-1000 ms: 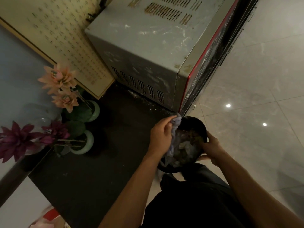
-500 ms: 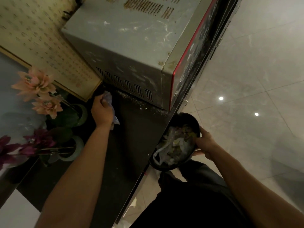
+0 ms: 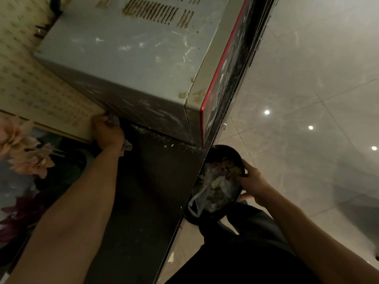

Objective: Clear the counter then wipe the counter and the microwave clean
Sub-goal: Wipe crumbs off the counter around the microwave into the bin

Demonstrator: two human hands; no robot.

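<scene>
Your left hand gripped the cloth on the counter beside the microwave; your right hand held the bowl at the counter edge.

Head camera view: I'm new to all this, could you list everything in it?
counter: one, black, centre
microwave: one, grey with red front trim, on the counter
crumbs: many, pale, on the counter along the microwave's base
cloth: one, pale grey, low by the microwave's side
bowl: one, black, held off the counter's edge
scraps: one heap, pale with clear plastic, in the bowl
flowers: several, pink and dark purple, far left
board: one, cream with small print, left of the microwave
floor: one, pale tiles, right
left hand: one, grips the cloth
right hand: one, holds the bowl's rim
</scene>
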